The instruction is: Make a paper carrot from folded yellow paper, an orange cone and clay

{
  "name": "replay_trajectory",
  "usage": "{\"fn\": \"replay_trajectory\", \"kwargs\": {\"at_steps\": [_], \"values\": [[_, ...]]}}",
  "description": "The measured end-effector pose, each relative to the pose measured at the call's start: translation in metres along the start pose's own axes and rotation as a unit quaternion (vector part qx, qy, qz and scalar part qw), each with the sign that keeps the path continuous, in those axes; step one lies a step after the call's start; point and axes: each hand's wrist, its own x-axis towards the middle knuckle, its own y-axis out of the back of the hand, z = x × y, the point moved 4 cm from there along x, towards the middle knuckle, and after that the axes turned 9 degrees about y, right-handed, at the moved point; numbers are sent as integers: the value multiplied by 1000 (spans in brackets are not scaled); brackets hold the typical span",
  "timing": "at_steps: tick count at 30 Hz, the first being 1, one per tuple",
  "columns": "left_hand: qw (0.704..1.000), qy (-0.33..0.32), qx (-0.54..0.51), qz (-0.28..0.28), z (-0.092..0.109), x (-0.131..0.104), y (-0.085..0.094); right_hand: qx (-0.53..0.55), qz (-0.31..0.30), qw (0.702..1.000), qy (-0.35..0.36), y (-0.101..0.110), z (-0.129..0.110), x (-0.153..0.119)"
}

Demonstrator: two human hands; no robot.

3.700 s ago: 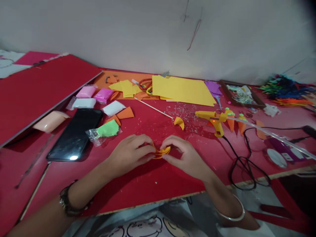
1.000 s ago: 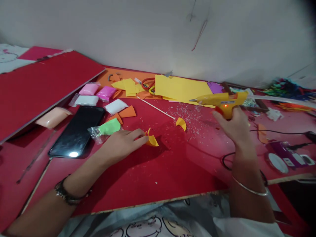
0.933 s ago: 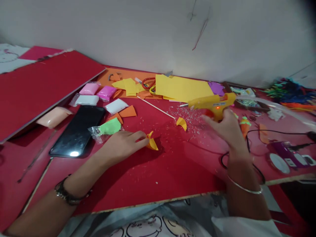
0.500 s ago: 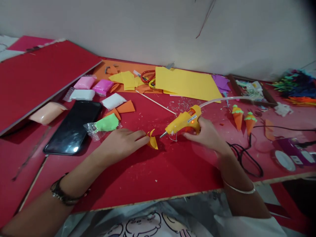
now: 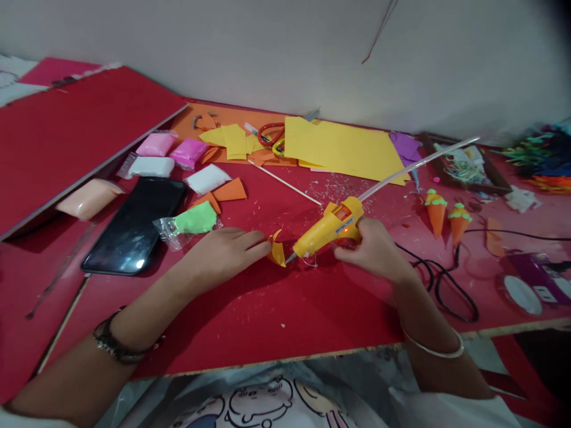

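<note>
Between the fingertips of my left hand [image 5: 227, 257] is a small curled yellow piece [image 5: 277, 252], its thin edges standing up. My right hand [image 5: 379, 246] is wrapped round the handle of a yellow glue gun [image 5: 330, 229], which has an orange light lit on its side. The gun's metal nozzle points left, at the lower edge of the yellow piece; whether they touch I cannot tell. A long clear glue stick [image 5: 414, 166] juts from the back of the gun, up to the right.
A black phone [image 5: 136, 226] and bagged clay, including a green lump [image 5: 196, 220], lie left. Behind are yellow sheets [image 5: 343, 148], scissors [image 5: 270, 135] and a thin stick [image 5: 285, 182]. To the right are small orange cones [image 5: 436, 214], a black cord [image 5: 446, 297] and a brown tray [image 5: 495, 184].
The glue gun's nozzle has come down and left to the yellow piece. Its glue stick now tilts up more steeply. My left hand has kept its pinch on the piece.
</note>
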Motion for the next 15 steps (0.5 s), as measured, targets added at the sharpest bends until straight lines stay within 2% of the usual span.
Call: {"fn": "replay_trajectory", "kwargs": {"at_steps": [15], "values": [[1000, -10, -10, 1, 1, 0, 0, 6, -39, 999, 15, -4, -4, 2]]}}
